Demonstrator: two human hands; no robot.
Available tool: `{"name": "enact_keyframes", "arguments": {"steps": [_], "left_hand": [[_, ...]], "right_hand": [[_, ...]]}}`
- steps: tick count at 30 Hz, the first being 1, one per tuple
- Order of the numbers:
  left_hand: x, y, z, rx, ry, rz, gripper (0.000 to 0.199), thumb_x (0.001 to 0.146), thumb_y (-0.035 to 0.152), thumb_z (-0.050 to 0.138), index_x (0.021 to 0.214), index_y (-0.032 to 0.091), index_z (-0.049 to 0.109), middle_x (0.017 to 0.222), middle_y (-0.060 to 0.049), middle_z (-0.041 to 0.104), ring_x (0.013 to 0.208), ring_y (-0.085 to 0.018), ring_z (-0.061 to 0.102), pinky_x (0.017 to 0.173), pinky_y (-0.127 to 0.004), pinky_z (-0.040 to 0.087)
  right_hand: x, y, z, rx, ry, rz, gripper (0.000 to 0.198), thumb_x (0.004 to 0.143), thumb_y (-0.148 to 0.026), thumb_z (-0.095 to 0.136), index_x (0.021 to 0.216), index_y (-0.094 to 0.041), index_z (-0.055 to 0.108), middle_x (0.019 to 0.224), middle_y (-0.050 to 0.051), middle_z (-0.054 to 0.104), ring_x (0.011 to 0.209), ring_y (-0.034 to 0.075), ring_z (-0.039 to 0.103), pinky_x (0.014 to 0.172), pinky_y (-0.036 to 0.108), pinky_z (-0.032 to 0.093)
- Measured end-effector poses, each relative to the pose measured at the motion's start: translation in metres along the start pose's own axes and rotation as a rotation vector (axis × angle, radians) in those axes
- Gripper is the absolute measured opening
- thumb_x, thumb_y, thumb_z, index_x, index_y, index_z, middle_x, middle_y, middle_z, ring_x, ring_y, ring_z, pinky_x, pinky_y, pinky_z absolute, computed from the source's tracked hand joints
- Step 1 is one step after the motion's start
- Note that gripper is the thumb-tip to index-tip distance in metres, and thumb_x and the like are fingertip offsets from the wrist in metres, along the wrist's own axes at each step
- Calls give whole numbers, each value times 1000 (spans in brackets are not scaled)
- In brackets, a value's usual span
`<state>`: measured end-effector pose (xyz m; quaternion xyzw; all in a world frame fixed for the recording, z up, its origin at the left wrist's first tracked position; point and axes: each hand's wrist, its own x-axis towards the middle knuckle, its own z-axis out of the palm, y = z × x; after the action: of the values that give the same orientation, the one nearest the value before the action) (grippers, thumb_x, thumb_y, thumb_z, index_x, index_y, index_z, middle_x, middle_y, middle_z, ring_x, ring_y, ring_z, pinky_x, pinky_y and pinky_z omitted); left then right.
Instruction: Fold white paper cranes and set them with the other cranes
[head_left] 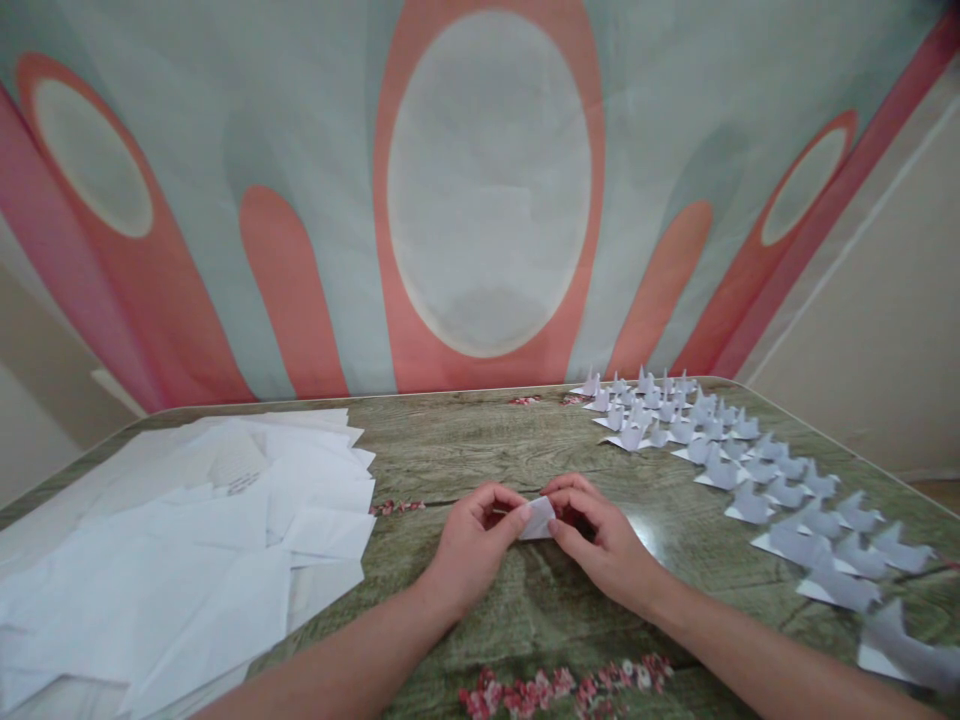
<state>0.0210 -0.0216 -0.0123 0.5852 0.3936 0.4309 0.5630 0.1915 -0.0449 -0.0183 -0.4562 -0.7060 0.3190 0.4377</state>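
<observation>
A small folded piece of white paper is held between my two hands, just above the middle of the table. My left hand pinches its left side, thumb in front and fingers behind. On the other side, my right hand grips the right edge between thumb and fingertips. The fingertips behind the paper are partly hidden. Its lower edge looks straight and its top is slanted.
Loose white paper sheets lie in an overlapping pile on the left. Many folded paper birds stand in rows along the right side. The wood-patterned table has printed flowers and ends at a patterned backdrop.
</observation>
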Motion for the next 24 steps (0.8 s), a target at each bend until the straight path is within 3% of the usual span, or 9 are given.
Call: {"name": "enact_keyframes", "arguments": {"steps": [6, 12, 16, 24], "left_hand": [[1, 0, -1, -36, 24, -22, 18, 74, 31, 64, 76, 14, 57, 70, 1, 57, 66, -11, 48, 63, -22, 38], [-1, 3, 0, -51, -35, -20, 21, 76, 33, 62, 80, 15, 54, 72, 1, 55, 68, -12, 49, 63, -22, 39], [-4, 6, 2, 54, -101, -11, 20, 75, 31, 62, 84, 15, 55, 73, 0, 56, 67, -12, 50, 61, -22, 40], [-3, 9, 4, 166, -79, -22, 12, 71, 25, 61, 73, 14, 55, 64, 2, 52, 61, -11, 47, 58, -22, 38]], "right_hand": [[1, 0, -1, -43, -12, 25, 15, 87, -26, 48, 81, -18, 58, 83, 3, 57, 77, 15, 52, 69, 27, 40], [-3, -1, 0, -106, -57, 40, 19, 89, -30, 45, 81, -18, 58, 73, 1, 57, 69, 15, 52, 64, 26, 40], [-5, -3, 2, -152, -87, -24, 18, 88, -28, 46, 78, -18, 58, 70, 1, 55, 67, 13, 50, 63, 25, 38], [-6, -5, 2, -165, -72, -1, 19, 87, -29, 49, 75, -17, 57, 69, 0, 54, 65, 13, 50, 61, 25, 38]]}}
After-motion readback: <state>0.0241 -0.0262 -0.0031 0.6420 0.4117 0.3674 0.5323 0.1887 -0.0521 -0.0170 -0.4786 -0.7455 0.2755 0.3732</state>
